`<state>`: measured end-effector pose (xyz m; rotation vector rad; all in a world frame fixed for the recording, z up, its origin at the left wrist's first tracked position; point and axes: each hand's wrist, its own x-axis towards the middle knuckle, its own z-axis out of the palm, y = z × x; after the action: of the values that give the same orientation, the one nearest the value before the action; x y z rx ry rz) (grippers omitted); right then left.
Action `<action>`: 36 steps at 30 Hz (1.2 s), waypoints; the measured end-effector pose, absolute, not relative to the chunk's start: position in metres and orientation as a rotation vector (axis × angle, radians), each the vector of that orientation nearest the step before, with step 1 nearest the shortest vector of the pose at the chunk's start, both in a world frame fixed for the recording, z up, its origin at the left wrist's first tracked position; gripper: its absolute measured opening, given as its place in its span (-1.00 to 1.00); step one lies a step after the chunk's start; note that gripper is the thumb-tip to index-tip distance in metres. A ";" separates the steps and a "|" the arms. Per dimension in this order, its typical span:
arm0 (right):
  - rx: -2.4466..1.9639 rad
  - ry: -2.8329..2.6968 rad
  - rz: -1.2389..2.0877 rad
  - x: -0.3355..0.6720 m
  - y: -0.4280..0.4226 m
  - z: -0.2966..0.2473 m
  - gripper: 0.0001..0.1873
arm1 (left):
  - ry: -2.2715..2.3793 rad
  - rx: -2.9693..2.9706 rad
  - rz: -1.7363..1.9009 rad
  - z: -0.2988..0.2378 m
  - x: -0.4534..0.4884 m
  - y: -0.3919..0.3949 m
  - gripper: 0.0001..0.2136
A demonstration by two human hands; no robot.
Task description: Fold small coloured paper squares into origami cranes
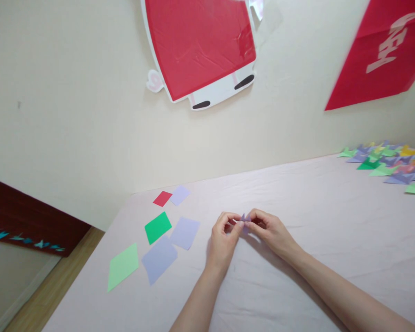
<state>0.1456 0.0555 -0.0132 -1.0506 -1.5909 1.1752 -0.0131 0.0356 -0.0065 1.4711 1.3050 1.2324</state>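
Observation:
Between my two hands is a small folded purple paper (245,219) with pointed tips standing up. My left hand (225,235) pinches it from the left with thumb and fingers. From the right, my right hand (268,229) pinches its other side the same way. Both hands are just above the cloth-covered table, and the fingertips hide part of the paper. To the left of my hands lie flat squares of paper: a lavender one (186,233), a green one (158,228), a larger blue-lavender one (159,259) and a light green one (123,267).
A red square (163,198) and another lavender square (180,195) lie near the wall. Many folded colourful paper pieces (397,163) are grouped at the far right of the pale tablecloth (318,207). Red decorations (200,41) hang on the wall behind.

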 end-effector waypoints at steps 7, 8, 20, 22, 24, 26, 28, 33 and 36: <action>-1.020 -1.597 1.143 0.146 0.057 -0.013 -0.79 | 1.282 1.421 1.248 -0.006 -0.015 0.036 -0.90; -1.020 -1.597 1.141 0.146 0.057 -0.013 -0.79 | 1.280 1.418 1.251 -0.006 -0.015 0.036 -0.90; -0.936 -1.476 1.264 0.146 0.056 -0.014 -0.74 | 1.240 1.342 1.328 -0.001 -0.011 0.036 -0.86; -0.931 -1.469 1.273 0.146 0.056 -0.013 -0.74 | 1.236 1.325 1.331 -0.002 -0.010 0.035 -0.85; -0.936 -1.461 1.283 0.146 0.055 -0.012 -0.73 | 1.231 1.303 1.331 -0.004 -0.008 0.035 -0.83; -0.944 -1.467 1.291 0.145 0.055 -0.010 -0.73 | 1.230 1.278 1.327 -0.006 -0.006 0.034 -0.81; -0.964 -1.500 1.271 0.145 0.054 -0.008 -0.73 | 1.235 1.257 1.323 -0.008 -0.004 0.034 -0.78; -1.031 -1.655 1.102 0.142 0.052 -0.007 -0.72 | 1.244 1.244 1.321 -0.010 -0.003 0.033 -0.75; -1.044 -1.680 1.060 0.143 0.052 -0.007 -0.73 | 1.249 1.327 1.246 -0.009 -0.003 0.032 -0.76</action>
<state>0.1433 0.0519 -0.0073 -1.0441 -1.6802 1.0602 -0.0029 0.0322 -0.0086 1.3267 1.2485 1.2464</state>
